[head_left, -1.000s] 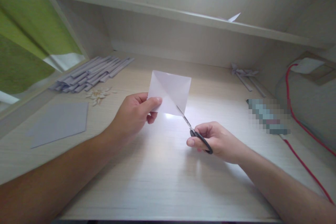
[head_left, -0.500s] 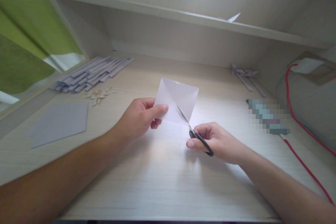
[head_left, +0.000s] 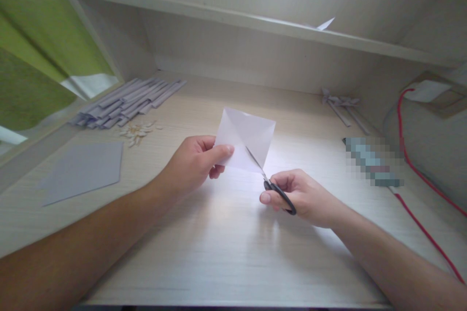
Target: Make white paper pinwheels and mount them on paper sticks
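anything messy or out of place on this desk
Mostly tidy. One oddity: a small scatter of pale scraps lies loose on the desk, between the stack of rolled paper sticks and the flat grey sheet.

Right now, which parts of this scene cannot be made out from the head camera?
- Object right of the right hand: pixel blur hides it.
- Left hand fingers behind the white paper: covered by it.
- Scissors handles: partly hidden inside the right hand.
- Red cable: cut off by the right edge.
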The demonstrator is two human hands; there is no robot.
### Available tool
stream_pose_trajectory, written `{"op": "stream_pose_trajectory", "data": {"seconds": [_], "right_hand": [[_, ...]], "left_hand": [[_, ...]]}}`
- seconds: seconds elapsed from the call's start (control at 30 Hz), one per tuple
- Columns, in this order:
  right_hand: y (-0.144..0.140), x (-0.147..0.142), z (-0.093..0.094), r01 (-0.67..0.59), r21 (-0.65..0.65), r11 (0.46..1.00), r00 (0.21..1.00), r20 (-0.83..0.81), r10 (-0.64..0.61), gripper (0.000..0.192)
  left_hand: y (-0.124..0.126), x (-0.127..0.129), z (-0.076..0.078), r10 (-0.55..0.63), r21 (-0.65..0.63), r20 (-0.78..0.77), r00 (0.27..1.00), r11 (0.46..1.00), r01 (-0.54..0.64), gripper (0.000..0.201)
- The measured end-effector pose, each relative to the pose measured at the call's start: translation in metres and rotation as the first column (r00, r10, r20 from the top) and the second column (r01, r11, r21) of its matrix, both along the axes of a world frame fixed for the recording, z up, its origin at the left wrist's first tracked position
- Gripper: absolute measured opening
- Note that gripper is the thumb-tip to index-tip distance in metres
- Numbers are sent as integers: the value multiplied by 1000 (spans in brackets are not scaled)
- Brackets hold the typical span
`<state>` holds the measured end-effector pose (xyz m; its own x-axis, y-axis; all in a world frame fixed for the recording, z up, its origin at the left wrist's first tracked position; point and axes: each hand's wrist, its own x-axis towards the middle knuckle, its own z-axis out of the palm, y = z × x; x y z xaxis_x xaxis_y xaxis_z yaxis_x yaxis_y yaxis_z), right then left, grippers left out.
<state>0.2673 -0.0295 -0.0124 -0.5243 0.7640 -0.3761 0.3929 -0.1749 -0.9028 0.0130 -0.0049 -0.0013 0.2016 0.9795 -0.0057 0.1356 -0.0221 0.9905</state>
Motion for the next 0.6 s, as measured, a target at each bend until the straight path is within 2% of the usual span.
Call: {"op": "stream_pose_trajectory", "data": {"seconds": [0.43, 0.6], "right_hand": [[1, -1, -1, 22, 9, 1000, 1000, 5, -22, 51], [0, -2, 0, 28, 16, 999, 999, 14, -29, 50]], "left_hand": [[-1, 0, -2, 5, 3, -24, 1000, 1000, -5, 32], [-2, 1, 3, 5, 11, -36, 999, 1000, -4, 34]]}}
